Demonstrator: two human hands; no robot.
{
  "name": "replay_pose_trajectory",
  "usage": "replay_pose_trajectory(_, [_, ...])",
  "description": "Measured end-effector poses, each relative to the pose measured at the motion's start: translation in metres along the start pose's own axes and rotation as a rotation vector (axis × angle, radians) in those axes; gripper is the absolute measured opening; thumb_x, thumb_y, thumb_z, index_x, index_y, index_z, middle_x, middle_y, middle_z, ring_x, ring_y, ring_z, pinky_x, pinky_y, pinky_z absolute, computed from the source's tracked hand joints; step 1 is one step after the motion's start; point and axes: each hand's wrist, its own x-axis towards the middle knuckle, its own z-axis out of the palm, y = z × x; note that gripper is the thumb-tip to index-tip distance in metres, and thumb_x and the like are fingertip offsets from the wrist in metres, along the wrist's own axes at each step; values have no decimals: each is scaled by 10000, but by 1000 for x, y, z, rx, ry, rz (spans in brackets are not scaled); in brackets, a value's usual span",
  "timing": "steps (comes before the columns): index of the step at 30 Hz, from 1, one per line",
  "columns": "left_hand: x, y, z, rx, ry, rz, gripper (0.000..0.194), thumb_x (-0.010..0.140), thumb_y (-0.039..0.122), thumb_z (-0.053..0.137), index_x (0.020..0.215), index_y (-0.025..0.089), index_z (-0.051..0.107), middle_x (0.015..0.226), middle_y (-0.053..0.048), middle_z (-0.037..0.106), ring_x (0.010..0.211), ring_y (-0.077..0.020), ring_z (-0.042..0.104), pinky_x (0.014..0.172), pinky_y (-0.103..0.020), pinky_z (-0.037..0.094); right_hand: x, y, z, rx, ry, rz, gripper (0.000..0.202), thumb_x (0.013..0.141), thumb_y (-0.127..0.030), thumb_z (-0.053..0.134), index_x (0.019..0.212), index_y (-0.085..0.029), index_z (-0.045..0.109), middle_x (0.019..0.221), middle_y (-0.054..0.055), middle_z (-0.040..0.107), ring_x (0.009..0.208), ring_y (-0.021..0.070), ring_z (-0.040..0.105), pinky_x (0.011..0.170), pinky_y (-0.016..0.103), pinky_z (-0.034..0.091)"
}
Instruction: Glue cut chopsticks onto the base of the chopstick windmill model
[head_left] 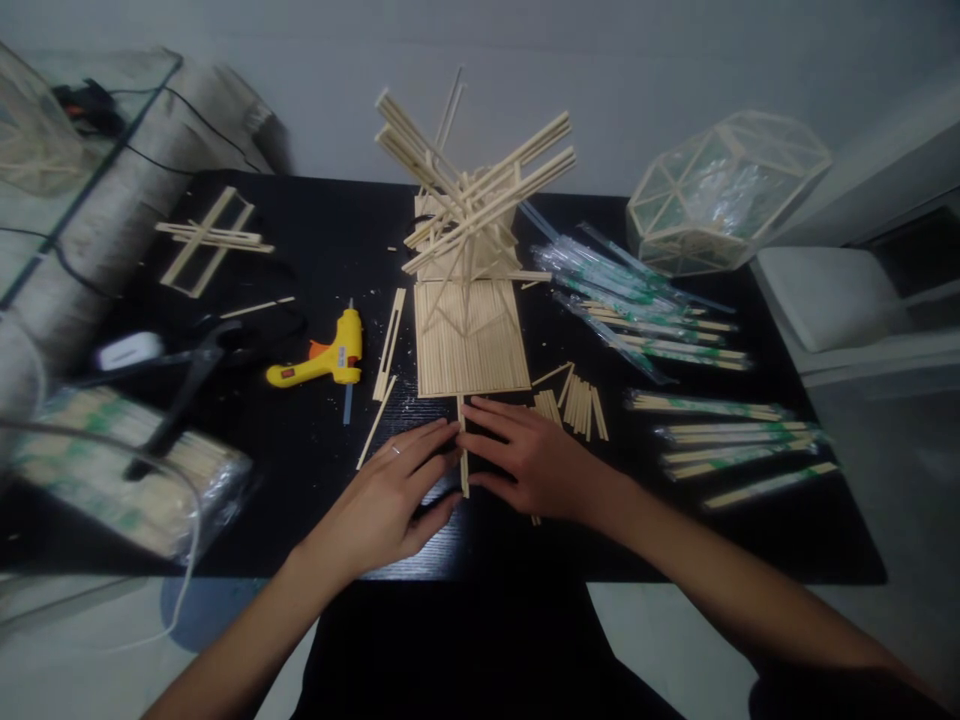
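A narrow pair of wooden sticks point(463, 478) lies upright in the picture on the black table, just below a flat panel of sticks point(472, 350). From its left side the fingertips of my left hand point(394, 495) press on it, with the fingers bent. My right hand point(529, 455) holds it from the other side, its index finger near the top end. On the back of the panel stands a windmill-like model point(465, 210) with crossed stick blades. Short cut sticks point(581, 405) lie right of the panel, partly behind my right hand.
A yellow glue gun point(337, 355) lies left of the panel. Crossed sticks point(214, 240) are at the back left, a large stick bag point(127, 470) at the front left. Wrapped chopsticks point(675, 345) and a geometric frame point(727, 195) are on the right.
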Motion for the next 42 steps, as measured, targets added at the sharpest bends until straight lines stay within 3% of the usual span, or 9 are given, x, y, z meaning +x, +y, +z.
replay_pose_trajectory(13, [3,-1,-7,-45,-37,-24,352,1028,310,603,1353,176,615,1503,-146,611,1461,-289,534,1178,-520,521,-1,-1,1,-35,-11,10,330,1001,-292,689,1280,-122,732,1468,210,647,1455,328,556,1143,532,551])
replay_pose_trajectory(16, [3,-10,-21,-63,18,-63,282,1032,295,595,1294,208,653,1492,-118,622,1421,-265,573,1174,-488,523,-1,-2,2,-49,-18,18,347,995,-289,697,1295,-118,731,1483,215,634,1452,336,559,1145,534,548])
replay_pose_trajectory(18, [1,-22,-36,-21,125,-123,227,1027,273,587,1230,220,675,1432,-98,662,1353,-254,624,1159,-480,528,-2,-2,2,-54,-22,18,349,991,-280,702,1294,-109,732,1485,218,632,1454,341,556,1146,528,547])
replay_pose_trajectory(22, [0,-56,-68,236,289,-381,294,985,199,511,1237,188,663,1365,-110,685,1310,-291,627,1149,-522,503,-3,-3,2,-39,-32,26,338,1005,-279,685,1296,-113,731,1498,212,623,1476,332,532,1165,525,533])
replay_pose_trajectory(24, [2,-72,-81,384,237,-555,378,938,189,530,1296,130,635,1443,-172,615,1355,-357,572,1146,-556,483,-3,-3,2,-30,-32,30,337,1011,-282,676,1299,-113,728,1504,214,618,1479,329,530,1165,529,533])
replay_pose_trajectory(26, [6,-84,-88,476,101,-675,487,922,194,542,1390,64,574,1508,-241,537,1396,-426,509,1136,-600,458,-3,-3,2,-26,-27,32,340,1011,-278,677,1302,-109,725,1506,217,615,1477,333,531,1164,532,535])
replay_pose_trajectory(31, [18,-89,-92,527,-78,-742,525,967,249,499,1464,86,536,1472,-239,560,1308,-456,524,1030,-625,472,-2,-4,1,-26,-32,35,341,1016,-278,669,1316,-124,713,1508,204,617,1491,320,517,1170,542,531])
replay_pose_trajectory(37, [27,-84,-92,529,-96,-784,468,1010,241,418,1427,105,582,1280,-213,593,1203,-396,553,1019,-574,464,-2,-4,2,-40,-25,31,339,998,-271,692,1296,-112,722,1498,212,622,1470,343,538,1157,540,542])
replay_pose_trajectory(42, [21,-88,-98,489,5,-764,425,979,291,504,1353,106,584,1225,-186,594,1157,-351,551,1017,-509,473,-3,-4,2,-23,-27,32,345,1014,-257,661,1319,-100,706,1512,230,599,1482,346,519,1160,547,535])
